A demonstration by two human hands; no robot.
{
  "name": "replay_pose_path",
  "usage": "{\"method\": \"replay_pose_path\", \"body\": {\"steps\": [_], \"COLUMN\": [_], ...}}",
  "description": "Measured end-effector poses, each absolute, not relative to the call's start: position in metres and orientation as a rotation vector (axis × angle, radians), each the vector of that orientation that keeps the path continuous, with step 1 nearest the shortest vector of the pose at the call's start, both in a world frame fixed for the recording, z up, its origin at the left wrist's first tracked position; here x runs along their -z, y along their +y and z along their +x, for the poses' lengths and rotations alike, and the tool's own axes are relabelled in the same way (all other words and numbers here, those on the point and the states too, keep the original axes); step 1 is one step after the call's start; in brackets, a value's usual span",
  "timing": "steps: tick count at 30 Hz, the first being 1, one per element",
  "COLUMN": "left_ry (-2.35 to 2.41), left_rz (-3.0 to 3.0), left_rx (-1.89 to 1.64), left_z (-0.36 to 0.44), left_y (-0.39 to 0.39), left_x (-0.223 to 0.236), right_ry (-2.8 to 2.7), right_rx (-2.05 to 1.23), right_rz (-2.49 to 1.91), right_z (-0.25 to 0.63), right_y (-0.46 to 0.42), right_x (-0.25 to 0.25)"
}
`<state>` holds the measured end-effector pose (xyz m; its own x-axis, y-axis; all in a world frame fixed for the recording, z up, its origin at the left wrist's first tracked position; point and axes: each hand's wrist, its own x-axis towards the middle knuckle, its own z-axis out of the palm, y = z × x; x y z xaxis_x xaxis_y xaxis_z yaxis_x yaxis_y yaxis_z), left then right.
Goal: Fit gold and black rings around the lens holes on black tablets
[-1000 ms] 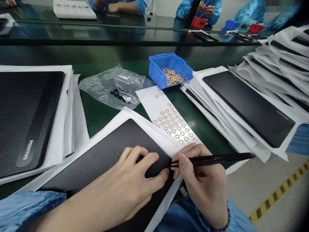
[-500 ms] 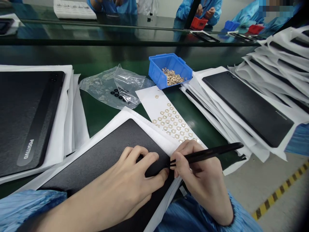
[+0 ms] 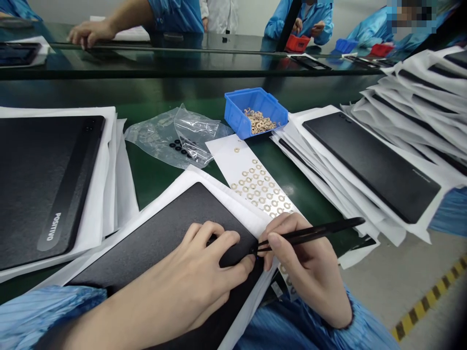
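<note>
Bearing POSITIVO, tablet [image 3: 44,194] near left hand [image 3: 186,274]

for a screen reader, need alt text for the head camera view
The right hand holds black tweezers to the edge of a black panel on white paper, tips beside the thumb of the left hand, which rests on the panel. Beyond, on a green workbench, lie a sheet of tan rings, a blue bin of more rings and paper-wrapped panels.

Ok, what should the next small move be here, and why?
Probably lift the tweezers off the tablet's edge toward the ring sheet: the right hand has their tips at that edge, beside the left thumb, and rings lie on the sheet.
</note>
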<state>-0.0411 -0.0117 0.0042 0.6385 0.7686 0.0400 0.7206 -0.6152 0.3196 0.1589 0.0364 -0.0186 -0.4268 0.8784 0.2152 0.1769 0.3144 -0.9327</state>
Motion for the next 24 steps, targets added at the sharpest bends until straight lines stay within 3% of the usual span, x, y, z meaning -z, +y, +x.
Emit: {"method": "replay_pose_path", "body": {"steps": [14,20,24], "left_ry": [1.24,1.261,1.283], "left_rz": [2.579,2.584,2.573], "left_rx": [-0.312,-0.35,-0.313], "left_z": [-0.042,-0.041,-0.04], "left_y": [-0.011,-0.012,-0.014], "left_x": [0.0,0.002,-0.001], "right_ry": [-1.78,-2.037,-2.246], "right_rx": [-1.167,-0.968,-0.876], "right_rz": [-0.862,-0.934,-0.832], "right_z": [0.167,0.183,0.143], "right_y": [0.033,0.054,0.1], "right_x": [0.014,-0.033,-0.056]}}
